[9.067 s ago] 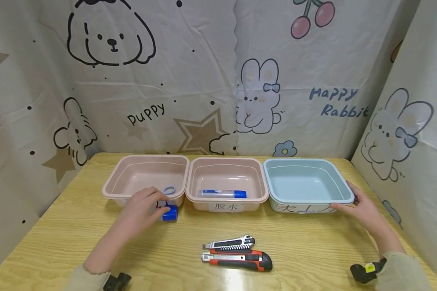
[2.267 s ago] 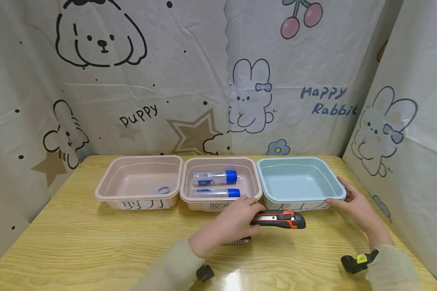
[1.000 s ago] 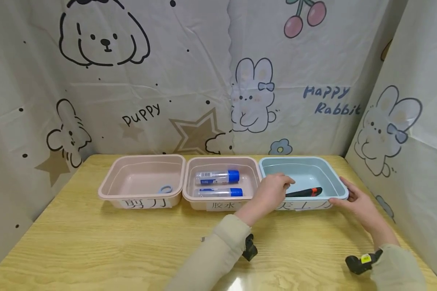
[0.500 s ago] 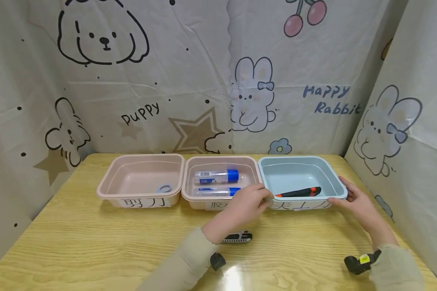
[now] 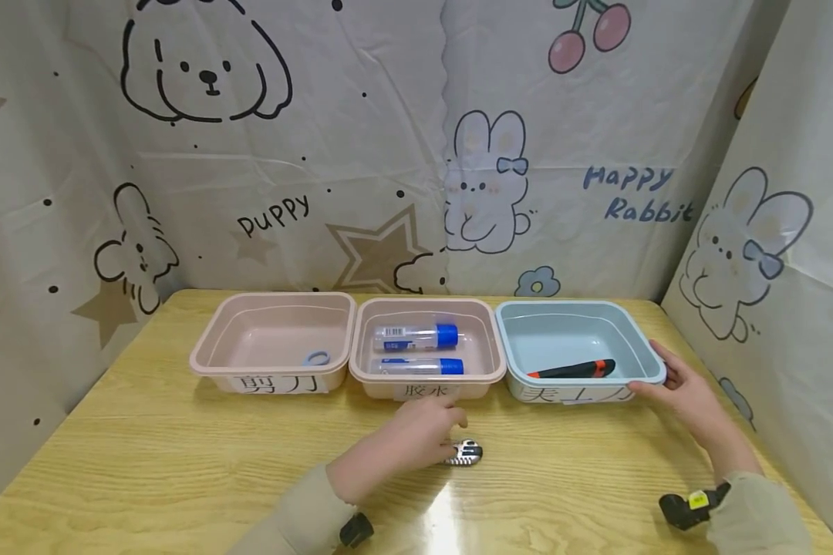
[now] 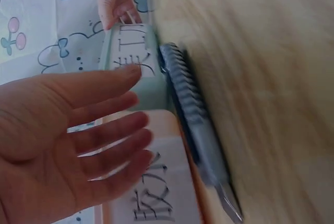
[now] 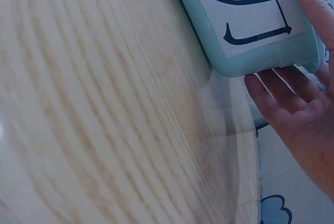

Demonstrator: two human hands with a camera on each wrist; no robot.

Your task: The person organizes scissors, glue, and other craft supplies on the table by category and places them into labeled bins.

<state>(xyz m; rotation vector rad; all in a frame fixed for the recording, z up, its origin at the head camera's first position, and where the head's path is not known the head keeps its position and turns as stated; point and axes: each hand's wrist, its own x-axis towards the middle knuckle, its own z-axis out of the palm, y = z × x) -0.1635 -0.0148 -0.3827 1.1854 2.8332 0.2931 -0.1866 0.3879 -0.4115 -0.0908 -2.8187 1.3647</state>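
Note:
My left hand (image 5: 408,435) is over the table just behind a silver-and-black utility knife (image 5: 467,453), covering part of it in the head view. In the left wrist view its fingers are spread and relaxed, and the utility knife (image 6: 192,109) lies apart from them on the wood. My right hand (image 5: 683,397) holds the right front corner of the light blue bin (image 5: 576,308), thumb at the front rim and fingers against the side wall (image 7: 261,59). Inside that bin rests a red-and-black utility knife (image 5: 576,369).
Left of the blue bin stand two pink bins: the middle bin (image 5: 426,304) holds two blue-capped glue bottles (image 5: 416,337), and the left bin (image 5: 278,299) has a light blue ring handle (image 5: 316,358) showing. Paper labels front the bins. A patterned curtain (image 5: 361,154) hangs behind the table (image 5: 180,462).
My left hand laid the red-and-black knife in the blue bin, let go, and came back left to the silver knife. A second glue bottle joined the middle bin earlier. The right hand stayed put.

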